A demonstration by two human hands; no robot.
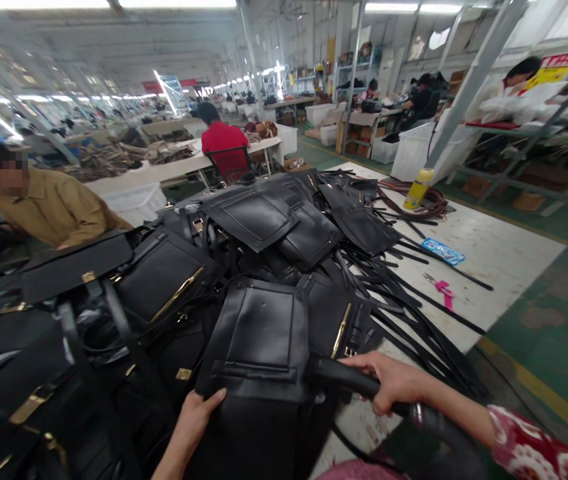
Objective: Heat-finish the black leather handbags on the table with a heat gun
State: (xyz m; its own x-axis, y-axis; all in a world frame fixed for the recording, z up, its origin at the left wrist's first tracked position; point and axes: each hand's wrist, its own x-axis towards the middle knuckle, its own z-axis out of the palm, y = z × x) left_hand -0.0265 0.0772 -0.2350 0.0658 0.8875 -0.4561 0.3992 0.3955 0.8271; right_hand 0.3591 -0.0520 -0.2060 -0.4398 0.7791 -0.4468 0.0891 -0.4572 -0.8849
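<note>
No wording, brand or number legible for certain in the head view. Ref the yellow bottle (418, 189): blue printed piece (443, 251), in front of it on the pale table (507, 247), carries white characters, too blurred to make out; red-and-yellow sign (557, 69), well beyond it and to the right, has pale marks along its red top strip, same problem, can't resolve them. Red banner (153, 87), far behind the bottle and off to its left, is too small to read, as is any print on the bottle itself.
</note>
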